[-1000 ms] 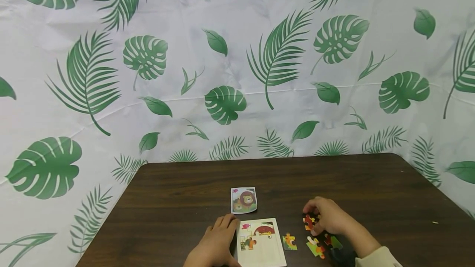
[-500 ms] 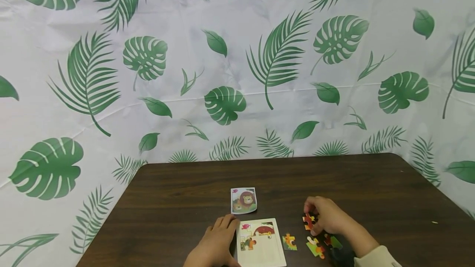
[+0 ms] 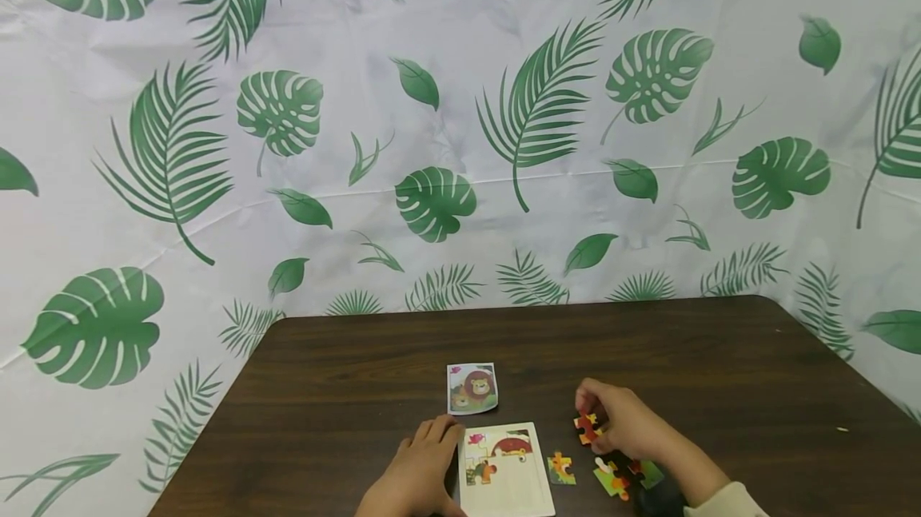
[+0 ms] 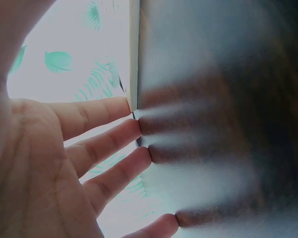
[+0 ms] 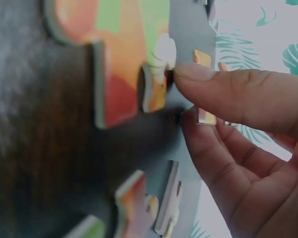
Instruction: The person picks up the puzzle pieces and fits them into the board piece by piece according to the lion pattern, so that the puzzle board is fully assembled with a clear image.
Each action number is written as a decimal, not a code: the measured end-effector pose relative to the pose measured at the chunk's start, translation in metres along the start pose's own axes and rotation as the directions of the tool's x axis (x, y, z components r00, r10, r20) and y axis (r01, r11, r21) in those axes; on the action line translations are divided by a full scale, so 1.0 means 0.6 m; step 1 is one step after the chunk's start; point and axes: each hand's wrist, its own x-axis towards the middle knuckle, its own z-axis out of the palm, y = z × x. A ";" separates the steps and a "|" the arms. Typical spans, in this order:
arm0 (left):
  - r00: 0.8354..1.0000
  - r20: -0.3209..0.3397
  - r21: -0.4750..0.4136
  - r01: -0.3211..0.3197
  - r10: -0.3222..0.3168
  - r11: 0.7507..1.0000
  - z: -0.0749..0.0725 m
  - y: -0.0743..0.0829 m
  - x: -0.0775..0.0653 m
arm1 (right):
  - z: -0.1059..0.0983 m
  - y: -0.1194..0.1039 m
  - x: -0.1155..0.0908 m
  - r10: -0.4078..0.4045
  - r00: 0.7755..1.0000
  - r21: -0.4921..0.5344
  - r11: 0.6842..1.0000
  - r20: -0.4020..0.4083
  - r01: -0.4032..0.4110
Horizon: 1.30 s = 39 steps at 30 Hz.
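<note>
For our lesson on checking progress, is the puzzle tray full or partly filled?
Partly filled: the puzzle tray holds pieces across its top and at left, while its bottom is bare.

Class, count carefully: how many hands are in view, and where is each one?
2. The left hand is at the left edge of the puzzle board; the right hand, to the board's right, pinches a puzzle piece.
</note>
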 end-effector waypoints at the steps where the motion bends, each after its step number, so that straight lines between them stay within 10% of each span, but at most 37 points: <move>1: 1.000 0.002 -0.001 0.001 -0.001 1.000 0.000 0.000 0.000 | 0.001 0.000 0.000 -0.005 1.000 -0.005 1.000 -0.007 0.005; 7: 1.000 0.010 -0.011 0.003 -0.003 1.000 -0.001 0.000 0.000 | 0.006 0.001 0.001 -0.050 0.998 -0.067 0.997 -0.048 0.046; 25: 1.000 0.011 -0.016 -0.003 0.004 1.000 -0.004 0.002 -0.003 | 0.032 -0.027 0.012 -0.029 1.000 0.274 0.961 0.006 0.027; 39: 1.000 0.006 -0.006 0.002 -0.002 1.000 -0.004 0.002 -0.003 | 0.048 -0.045 0.025 -0.040 0.998 0.310 0.951 0.040 0.025</move>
